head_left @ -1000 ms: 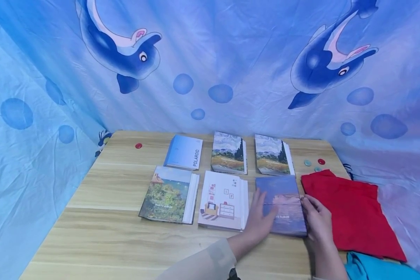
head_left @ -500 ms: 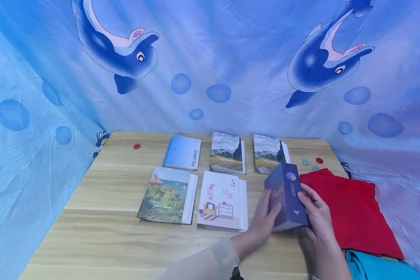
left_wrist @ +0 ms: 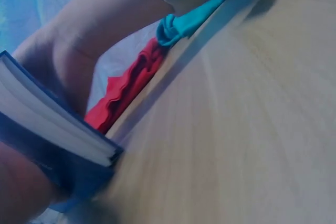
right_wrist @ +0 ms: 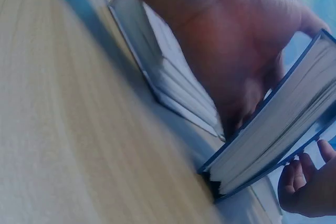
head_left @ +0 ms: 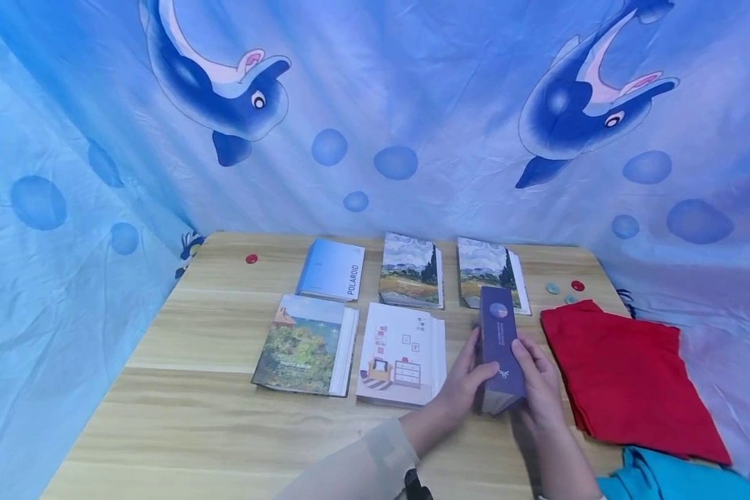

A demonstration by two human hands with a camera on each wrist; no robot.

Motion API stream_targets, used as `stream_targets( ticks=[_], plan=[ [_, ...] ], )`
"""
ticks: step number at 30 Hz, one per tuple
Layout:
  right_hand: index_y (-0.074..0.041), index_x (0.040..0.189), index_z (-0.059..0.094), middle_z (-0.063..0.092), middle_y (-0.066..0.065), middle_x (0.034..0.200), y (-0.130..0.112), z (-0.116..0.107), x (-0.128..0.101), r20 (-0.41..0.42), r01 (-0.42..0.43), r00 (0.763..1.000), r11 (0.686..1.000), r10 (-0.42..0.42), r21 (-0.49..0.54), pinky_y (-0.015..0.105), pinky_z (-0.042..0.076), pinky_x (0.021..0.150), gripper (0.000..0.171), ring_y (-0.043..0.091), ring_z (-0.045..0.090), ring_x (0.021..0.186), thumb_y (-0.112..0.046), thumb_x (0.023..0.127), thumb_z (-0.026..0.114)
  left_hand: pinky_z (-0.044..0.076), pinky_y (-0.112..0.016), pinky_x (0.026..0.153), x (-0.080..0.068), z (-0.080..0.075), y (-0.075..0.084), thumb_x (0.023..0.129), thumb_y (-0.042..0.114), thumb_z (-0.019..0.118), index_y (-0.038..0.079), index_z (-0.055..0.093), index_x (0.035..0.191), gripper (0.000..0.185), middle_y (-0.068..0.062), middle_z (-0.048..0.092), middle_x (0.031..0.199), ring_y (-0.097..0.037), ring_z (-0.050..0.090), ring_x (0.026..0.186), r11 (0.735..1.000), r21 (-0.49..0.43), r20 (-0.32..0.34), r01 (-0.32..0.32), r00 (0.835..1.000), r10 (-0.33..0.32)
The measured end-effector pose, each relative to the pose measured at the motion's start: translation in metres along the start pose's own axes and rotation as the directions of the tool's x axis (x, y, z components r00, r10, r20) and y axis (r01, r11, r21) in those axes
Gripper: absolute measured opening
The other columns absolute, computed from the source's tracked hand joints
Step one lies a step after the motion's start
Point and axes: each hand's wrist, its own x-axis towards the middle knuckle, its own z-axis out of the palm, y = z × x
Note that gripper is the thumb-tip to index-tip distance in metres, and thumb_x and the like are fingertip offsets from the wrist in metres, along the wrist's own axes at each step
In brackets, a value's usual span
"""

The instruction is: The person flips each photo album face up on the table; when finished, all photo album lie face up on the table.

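Note:
A dark blue photo album (head_left: 498,340) stands on its long edge on the wooden table (head_left: 194,417), spine facing up. My left hand (head_left: 475,371) holds its left cover, thumb over the spine. My right hand (head_left: 531,361) grips the right cover from the other side. In the right wrist view the album's page block (right_wrist: 278,135) shows between my left hand (right_wrist: 236,51) and my right fingertips (right_wrist: 304,182). The left wrist view shows the album's lower corner (left_wrist: 58,129) close above the table.
Other albums lie flat: a white room-picture album (head_left: 401,354), a landscape album (head_left: 303,345), a blue Polaroid album (head_left: 331,269) and two painted-field albums (head_left: 410,271) (head_left: 487,267). Folded red cloth (head_left: 625,375) and teal cloth (head_left: 662,479) lie right. Small buttons (head_left: 578,285) (head_left: 251,259) sit at the back.
The dark blue album lay flat a second ago. Both hands have tipped it up onto its edge, spine up, and shifted it slightly left.

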Motion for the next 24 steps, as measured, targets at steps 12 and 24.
stream_targets(
  ticks=[12, 24],
  plan=[
    [-0.022, 0.138, 0.057, 0.060, -0.013, 0.127, 0.013, -0.006, 0.004, 0.116, 0.058, 0.993, 0.980, -0.036, -0.190, 0.017, 0.052, 0.090, 0.035, 0.003, 0.060, 0.109, -0.036, 0.106, 0.053, 0.029, -0.036, 0.120, -0.005, -0.016, 0.030, 0.099, 0.027, 0.059, 0.014, 0.020, 0.162, 0.076, -0.007, 0.019, 0.168, -0.022, 0.026, 0.150, 0.964, 0.200, 0.024, -0.177, 0.984, 0.176],
    [-0.011, 0.159, 0.029, 0.023, 0.013, 0.166, 0.015, -0.016, 0.019, 0.023, -0.027, 0.999, 0.836, 0.047, -0.548, 0.051, 0.019, 0.123, 0.086, 0.029, 0.019, 0.152, -0.052, 0.094, 0.067, 0.013, -0.045, 0.124, 0.000, -0.025, 0.010, 0.101, 0.038, 0.054, 0.008, 0.007, 0.163, 0.083, -0.012, 0.008, 0.169, -0.026, 0.012, 0.154, 0.943, 0.332, -0.005, 0.019, 1.000, -0.019]
  ],
)
